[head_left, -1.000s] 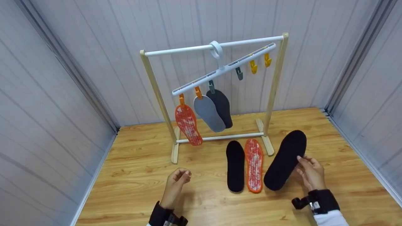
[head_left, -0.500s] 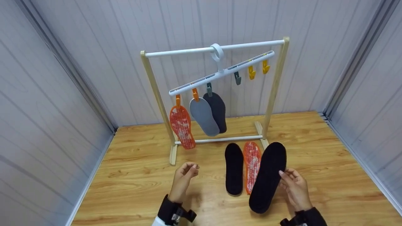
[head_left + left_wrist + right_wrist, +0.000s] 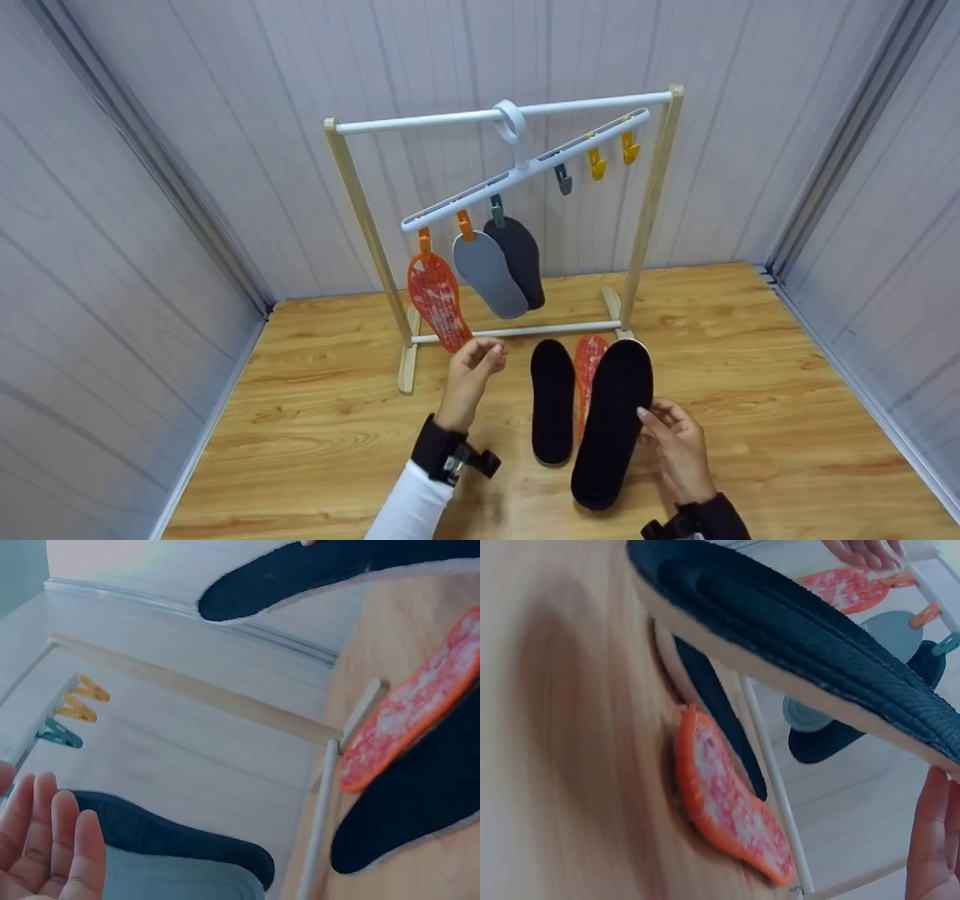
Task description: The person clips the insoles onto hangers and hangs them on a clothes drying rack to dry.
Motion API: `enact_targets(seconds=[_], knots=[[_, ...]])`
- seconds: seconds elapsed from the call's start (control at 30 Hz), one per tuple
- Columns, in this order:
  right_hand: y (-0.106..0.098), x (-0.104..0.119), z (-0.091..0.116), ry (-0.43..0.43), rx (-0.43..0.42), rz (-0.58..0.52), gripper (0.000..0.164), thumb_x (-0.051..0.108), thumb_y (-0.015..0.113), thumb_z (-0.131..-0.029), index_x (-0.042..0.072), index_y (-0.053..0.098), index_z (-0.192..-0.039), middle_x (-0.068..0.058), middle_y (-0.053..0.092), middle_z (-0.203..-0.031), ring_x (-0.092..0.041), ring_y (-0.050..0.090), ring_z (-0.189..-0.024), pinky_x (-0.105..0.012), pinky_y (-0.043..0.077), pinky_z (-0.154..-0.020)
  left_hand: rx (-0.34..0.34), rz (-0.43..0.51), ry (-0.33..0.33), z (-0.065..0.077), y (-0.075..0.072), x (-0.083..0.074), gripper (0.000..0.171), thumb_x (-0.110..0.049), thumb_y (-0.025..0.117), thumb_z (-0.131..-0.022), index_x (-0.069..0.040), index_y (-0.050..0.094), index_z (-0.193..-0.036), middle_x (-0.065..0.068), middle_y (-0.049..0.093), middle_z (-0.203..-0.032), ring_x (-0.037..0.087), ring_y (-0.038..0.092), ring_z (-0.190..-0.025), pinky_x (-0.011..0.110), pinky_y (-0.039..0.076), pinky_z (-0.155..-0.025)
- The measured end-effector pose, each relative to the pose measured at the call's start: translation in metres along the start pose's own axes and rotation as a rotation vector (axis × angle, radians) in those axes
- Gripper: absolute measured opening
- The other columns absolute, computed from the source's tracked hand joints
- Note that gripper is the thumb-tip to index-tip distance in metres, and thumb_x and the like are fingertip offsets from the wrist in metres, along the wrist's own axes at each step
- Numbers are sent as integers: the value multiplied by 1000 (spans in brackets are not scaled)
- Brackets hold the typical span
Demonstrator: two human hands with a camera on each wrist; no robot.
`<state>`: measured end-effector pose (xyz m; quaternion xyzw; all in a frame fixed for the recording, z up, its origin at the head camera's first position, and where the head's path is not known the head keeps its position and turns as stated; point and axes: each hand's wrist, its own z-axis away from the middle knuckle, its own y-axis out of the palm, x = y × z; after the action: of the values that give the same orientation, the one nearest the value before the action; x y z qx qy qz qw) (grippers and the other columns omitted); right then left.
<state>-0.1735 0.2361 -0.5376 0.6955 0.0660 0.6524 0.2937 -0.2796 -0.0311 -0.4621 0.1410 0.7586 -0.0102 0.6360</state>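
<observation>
My right hand (image 3: 679,454) pinches a black insole (image 3: 613,427) by its right edge, thumb on its face. The insole is raised and tilted, covering part of an orange-and-white insole (image 3: 591,356) on the table. Left of that lies another black insole (image 3: 553,405). My left hand (image 3: 469,386) is raised with loosely bent fingers and holds nothing. In the head view it overlaps the lower end of a hanging orange insole (image 3: 437,296); I cannot tell whether they touch. A light grey insole (image 3: 487,274) and a dark grey one (image 3: 531,262) hang beside it.
A white clip hanger (image 3: 529,171), tilted down to the left, hangs from a rack with wooden posts (image 3: 651,210). Orange and dark green clips grip the hanging insoles. One dark green clip (image 3: 563,180) and two yellow clips (image 3: 597,165) at right hold nothing. Panel walls surround the table.
My right hand has brought the black insole leftward, over the orange insole on the table. My left hand has risen and moved right, toward the hanging insoles.
</observation>
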Motion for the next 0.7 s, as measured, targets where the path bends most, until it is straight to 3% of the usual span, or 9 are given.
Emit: enact_targets(seconds=[0.23,0.43,0.63,0.7], knots=[[7,1,4,23,-8,22,20,-9,60,-86,10,62,-91,2,64,-81,-8,60,-73,-24,52,-59,36,-6,117,-44,31,-23,26,-6,57,-93,13,56,-111,7,65,-97,15,60,-86,32,51,-80],[4,2,10,18,-17,46,19,-8,62,-85,10,62,-90,3,62,-80,-7,58,-71,-23,50,-58,61,-83,169,-78,53,-41,23,-8,56,-94,7,59,-110,9,63,-98,18,58,-86,29,50,-77],[-6,-7,9,30,-17,77,17,-4,64,-85,11,62,-92,3,62,-82,-7,58,-70,-24,52,-58,52,-126,166,-93,68,-56,22,-5,55,-94,8,59,-112,11,64,-101,10,57,-84,37,49,-82],[-6,-5,8,31,-13,89,17,-4,65,-85,12,62,-91,3,62,-82,-7,58,-70,-25,53,-59,42,-133,173,-94,74,-64,22,-2,54,-94,10,58,-111,15,64,-102,9,57,-83,31,49,-79]])
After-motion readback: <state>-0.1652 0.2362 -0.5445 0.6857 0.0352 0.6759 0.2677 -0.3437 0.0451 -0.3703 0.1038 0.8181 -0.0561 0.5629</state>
